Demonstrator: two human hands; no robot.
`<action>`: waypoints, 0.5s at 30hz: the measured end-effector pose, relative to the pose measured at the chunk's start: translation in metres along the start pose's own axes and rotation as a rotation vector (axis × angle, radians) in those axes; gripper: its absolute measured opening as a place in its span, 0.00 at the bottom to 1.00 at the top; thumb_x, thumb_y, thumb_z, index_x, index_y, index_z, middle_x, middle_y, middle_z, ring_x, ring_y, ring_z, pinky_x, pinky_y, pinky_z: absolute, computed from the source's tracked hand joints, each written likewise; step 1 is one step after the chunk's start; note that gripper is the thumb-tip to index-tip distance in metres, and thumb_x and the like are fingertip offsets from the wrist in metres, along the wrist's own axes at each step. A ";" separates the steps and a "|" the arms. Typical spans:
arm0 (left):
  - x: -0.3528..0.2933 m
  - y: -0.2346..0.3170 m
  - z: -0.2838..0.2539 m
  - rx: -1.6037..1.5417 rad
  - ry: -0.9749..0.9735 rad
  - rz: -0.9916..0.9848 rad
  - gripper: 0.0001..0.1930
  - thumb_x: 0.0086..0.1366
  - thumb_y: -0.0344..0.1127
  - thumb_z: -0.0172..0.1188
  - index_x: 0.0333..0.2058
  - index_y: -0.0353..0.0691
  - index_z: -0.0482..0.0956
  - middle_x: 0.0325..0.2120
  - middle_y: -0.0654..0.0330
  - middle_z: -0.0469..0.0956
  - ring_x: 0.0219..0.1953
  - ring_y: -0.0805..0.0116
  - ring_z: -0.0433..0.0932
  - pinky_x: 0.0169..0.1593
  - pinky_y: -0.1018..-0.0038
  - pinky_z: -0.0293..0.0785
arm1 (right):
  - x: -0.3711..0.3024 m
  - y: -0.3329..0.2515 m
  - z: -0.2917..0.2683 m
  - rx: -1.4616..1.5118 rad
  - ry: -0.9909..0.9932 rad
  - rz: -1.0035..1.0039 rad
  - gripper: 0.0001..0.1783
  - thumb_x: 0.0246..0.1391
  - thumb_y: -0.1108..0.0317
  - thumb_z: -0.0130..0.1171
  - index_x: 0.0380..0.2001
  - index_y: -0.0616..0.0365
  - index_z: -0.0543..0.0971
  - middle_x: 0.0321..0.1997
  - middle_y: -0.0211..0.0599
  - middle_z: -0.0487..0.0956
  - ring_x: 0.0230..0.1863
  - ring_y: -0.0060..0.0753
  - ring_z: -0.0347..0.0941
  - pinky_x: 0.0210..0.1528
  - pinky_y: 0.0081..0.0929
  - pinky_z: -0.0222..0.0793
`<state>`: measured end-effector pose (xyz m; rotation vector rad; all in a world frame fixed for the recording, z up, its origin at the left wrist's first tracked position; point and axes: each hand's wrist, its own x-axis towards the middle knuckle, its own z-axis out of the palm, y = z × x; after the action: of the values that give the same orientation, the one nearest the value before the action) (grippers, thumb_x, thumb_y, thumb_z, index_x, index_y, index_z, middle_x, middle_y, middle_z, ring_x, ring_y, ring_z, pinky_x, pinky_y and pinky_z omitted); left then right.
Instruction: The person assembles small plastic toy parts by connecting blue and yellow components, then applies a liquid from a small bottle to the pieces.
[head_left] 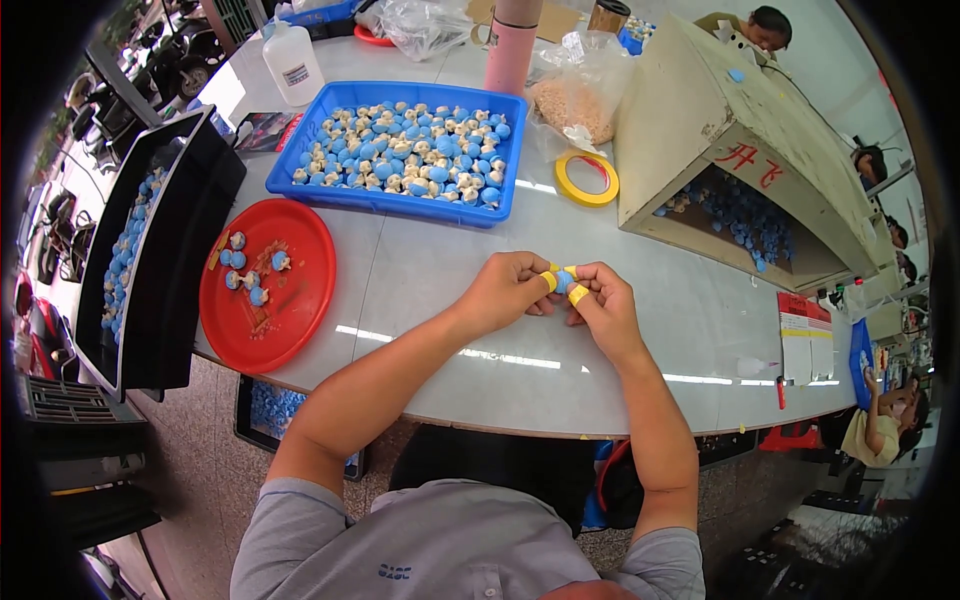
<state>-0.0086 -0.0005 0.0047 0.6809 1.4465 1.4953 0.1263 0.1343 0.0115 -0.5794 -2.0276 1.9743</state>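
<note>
1. Pinching a small blue piece [565, 281] together, the left hand [508, 288] and the right hand [606, 306] both hold it in their fingertips.
2. Yellow tape [578, 293] is wrapped around some of the fingers.
3. The small blue piece is above the table [450, 375], in front of the person.
4. Past the hands, a blue tray [385, 204] is full of blue and cream pieces [405, 150].
5. To the left, a round red plate [308, 300] has a few more pieces on it.
6. A yellow tape roll [585, 200] lies flat to the right of the blue tray.
7. Farther right, a big cream box [680, 95] has lots of blue bits [735, 220] inside.
</note>
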 end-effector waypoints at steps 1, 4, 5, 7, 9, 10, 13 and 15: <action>0.000 0.001 0.000 -0.002 -0.007 -0.004 0.14 0.66 0.33 0.56 0.43 0.26 0.75 0.32 0.55 0.81 0.31 0.73 0.81 0.35 0.79 0.78 | 0.000 -0.002 0.000 0.013 -0.006 0.013 0.09 0.60 0.73 0.54 0.42 0.64 0.73 0.33 0.33 0.79 0.25 0.15 0.69 0.27 0.16 0.68; -0.002 0.006 0.001 0.006 -0.007 -0.026 0.14 0.65 0.32 0.57 0.43 0.26 0.75 0.32 0.55 0.81 0.31 0.73 0.81 0.35 0.79 0.78 | 0.000 -0.003 0.001 0.026 -0.009 0.032 0.08 0.60 0.73 0.54 0.41 0.64 0.72 0.32 0.33 0.79 0.25 0.15 0.70 0.27 0.16 0.69; -0.002 0.006 0.001 0.006 -0.007 -0.026 0.14 0.65 0.32 0.57 0.43 0.26 0.75 0.32 0.55 0.81 0.31 0.73 0.81 0.35 0.79 0.78 | 0.000 -0.003 0.001 0.026 -0.007 0.038 0.08 0.60 0.73 0.54 0.41 0.64 0.72 0.32 0.33 0.79 0.25 0.15 0.70 0.27 0.15 0.69; -0.002 0.006 0.002 0.006 0.000 -0.029 0.14 0.65 0.31 0.57 0.43 0.25 0.75 0.32 0.55 0.81 0.31 0.73 0.81 0.35 0.79 0.78 | 0.000 0.001 0.001 0.003 -0.005 0.021 0.07 0.60 0.74 0.53 0.40 0.64 0.72 0.32 0.34 0.79 0.25 0.15 0.70 0.27 0.15 0.69; -0.002 0.002 0.002 0.005 -0.002 -0.018 0.13 0.64 0.30 0.57 0.43 0.25 0.75 0.31 0.54 0.81 0.31 0.73 0.81 0.35 0.79 0.78 | 0.000 0.004 0.001 -0.019 -0.005 0.005 0.06 0.60 0.75 0.53 0.40 0.64 0.72 0.32 0.34 0.79 0.25 0.15 0.70 0.27 0.16 0.69; -0.002 0.000 0.001 0.004 -0.003 -0.007 0.12 0.64 0.29 0.57 0.42 0.25 0.75 0.31 0.54 0.81 0.31 0.73 0.81 0.35 0.79 0.78 | 0.000 0.005 0.002 -0.029 -0.001 -0.021 0.06 0.59 0.76 0.53 0.40 0.64 0.72 0.32 0.34 0.79 0.26 0.15 0.70 0.27 0.16 0.70; 0.000 -0.003 0.002 0.016 -0.014 0.039 0.11 0.63 0.27 0.58 0.41 0.24 0.76 0.30 0.54 0.81 0.31 0.73 0.81 0.35 0.79 0.78 | 0.001 0.014 0.001 -0.063 0.000 -0.077 0.06 0.58 0.78 0.52 0.39 0.64 0.71 0.31 0.34 0.78 0.26 0.15 0.71 0.27 0.16 0.70; 0.001 -0.006 0.001 0.038 -0.022 0.042 0.12 0.64 0.29 0.58 0.42 0.25 0.75 0.31 0.55 0.81 0.31 0.73 0.81 0.36 0.78 0.79 | 0.001 0.017 0.000 -0.089 -0.004 -0.106 0.06 0.58 0.78 0.53 0.39 0.64 0.71 0.31 0.33 0.78 0.26 0.16 0.71 0.27 0.16 0.70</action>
<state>-0.0069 0.0001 -0.0007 0.7525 1.4555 1.4915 0.1272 0.1349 -0.0054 -0.4760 -2.1109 1.8344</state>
